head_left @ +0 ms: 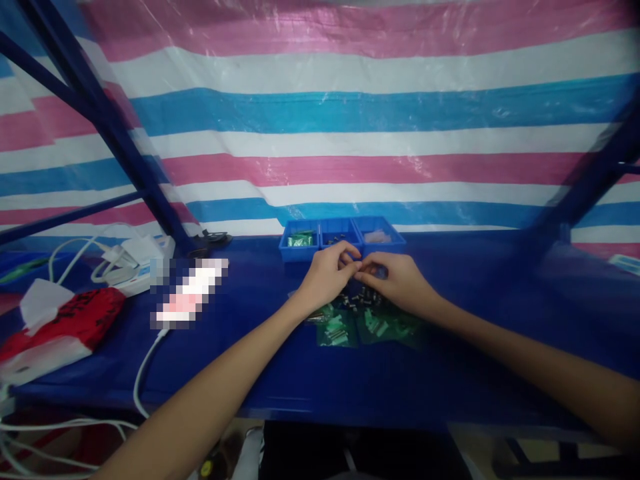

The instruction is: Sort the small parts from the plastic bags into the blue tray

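Observation:
Above the blue table, my left hand [327,272] and my right hand [397,277] meet with thumbs and fingers pinched together. Whatever sits between the fingertips is too small and hidden to make out. Just below them lies a loose pile of small dark and shiny metal parts [357,299]. Nearer to me are a green-tinted plastic bag [336,332] and another green bag [383,325], both with small pieces showing. Behind my hands stands a blue divided tray [299,255], holding green packets [301,239], small dark parts [339,238] and pale pinkish pieces [377,237].
On the left lie a blurred-out lit phone-like slab [190,293] with a white cable [141,373], a white power strip [157,263] with cords, and a red package [100,313] with white tissue. Blue frame bars [105,120] and a striped sheet [350,110] stand behind.

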`<state>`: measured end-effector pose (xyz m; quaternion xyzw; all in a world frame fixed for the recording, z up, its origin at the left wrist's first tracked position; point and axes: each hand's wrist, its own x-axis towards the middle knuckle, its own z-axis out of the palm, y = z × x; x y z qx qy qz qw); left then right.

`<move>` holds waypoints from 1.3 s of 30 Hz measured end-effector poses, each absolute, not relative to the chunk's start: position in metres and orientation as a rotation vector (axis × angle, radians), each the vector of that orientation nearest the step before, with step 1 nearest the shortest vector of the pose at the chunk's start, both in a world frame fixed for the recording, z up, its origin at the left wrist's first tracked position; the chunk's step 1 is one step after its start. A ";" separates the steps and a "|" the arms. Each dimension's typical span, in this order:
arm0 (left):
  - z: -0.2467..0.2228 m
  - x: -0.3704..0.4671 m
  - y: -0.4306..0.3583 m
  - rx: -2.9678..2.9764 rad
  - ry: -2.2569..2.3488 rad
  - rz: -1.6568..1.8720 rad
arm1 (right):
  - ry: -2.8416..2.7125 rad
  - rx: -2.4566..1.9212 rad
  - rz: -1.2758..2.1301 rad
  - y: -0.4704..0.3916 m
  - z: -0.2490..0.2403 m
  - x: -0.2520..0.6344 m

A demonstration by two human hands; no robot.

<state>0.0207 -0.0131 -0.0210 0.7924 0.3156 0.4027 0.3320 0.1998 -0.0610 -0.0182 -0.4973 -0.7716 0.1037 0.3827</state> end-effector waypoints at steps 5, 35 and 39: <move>-0.021 0.019 -0.011 2.057 0.812 1.056 | -1.952 -1.250 0.228 -0.061 -0.021 0.201; -0.015 0.017 -0.018 2.455 0.810 1.088 | -1.953 -1.245 0.180 -0.053 -0.023 0.207; -0.015 0.017 -0.016 2.478 0.827 1.101 | -1.951 -1.223 0.194 -0.054 -0.023 0.207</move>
